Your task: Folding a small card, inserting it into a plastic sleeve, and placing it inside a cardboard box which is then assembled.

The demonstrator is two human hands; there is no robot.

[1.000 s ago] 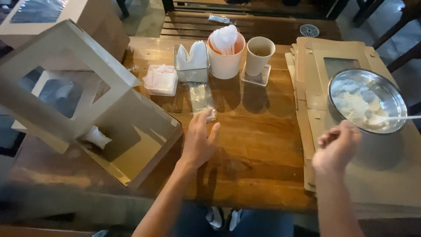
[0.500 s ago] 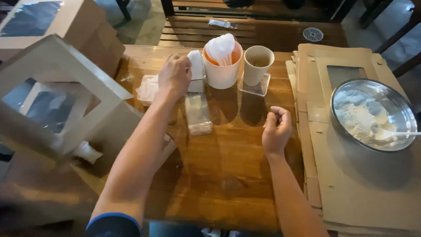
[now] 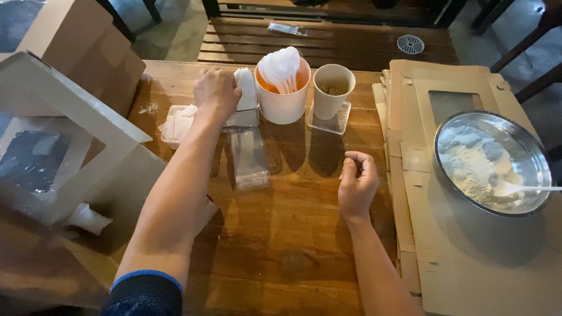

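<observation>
Left hand (image 3: 216, 92) of mine is closed over the white napkins (image 3: 246, 88) in their clear holder (image 3: 243, 117) at the table's far side, beside the orange-lined tub of plastic spoons (image 3: 284, 88). No napkin is out yet. Right hand (image 3: 357, 184) rests loosely curled and empty on the wooden table (image 3: 293, 246), the steel flour bowl (image 3: 493, 162) well off to its right
</observation>
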